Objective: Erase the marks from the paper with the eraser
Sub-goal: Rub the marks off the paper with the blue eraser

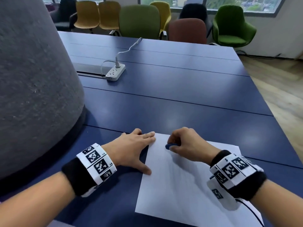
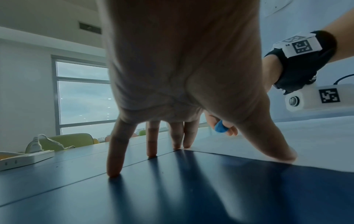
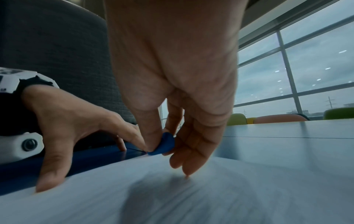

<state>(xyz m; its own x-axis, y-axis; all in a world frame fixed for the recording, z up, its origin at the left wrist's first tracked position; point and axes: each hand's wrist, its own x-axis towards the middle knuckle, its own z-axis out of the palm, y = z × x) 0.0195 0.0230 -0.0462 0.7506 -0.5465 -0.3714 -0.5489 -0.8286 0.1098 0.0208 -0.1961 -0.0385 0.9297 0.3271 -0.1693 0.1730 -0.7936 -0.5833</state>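
A white sheet of paper (image 1: 180, 182) lies on the blue table (image 1: 164, 95) in front of me. My left hand (image 1: 136, 148) rests flat with spread fingers at the sheet's left edge; its thumb (image 2: 275, 148) and two fingertips press on the paper, the other fingers on the table. My right hand (image 1: 185, 143) pinches a small blue eraser (image 1: 170, 146) between thumb and fingers near the sheet's far left corner. The eraser (image 3: 162, 144) is at the paper's surface; contact is blurred. The eraser (image 2: 220, 127) also shows behind the left palm. No marks are plain on the paper.
A large grey felt column (image 1: 32, 79) stands at the left on the table. A white power strip (image 1: 115, 72) with a plugged cable lies further back. Coloured chairs (image 1: 139, 22) line the far edge; the table's right edge drops to a wooden floor (image 1: 282, 89).
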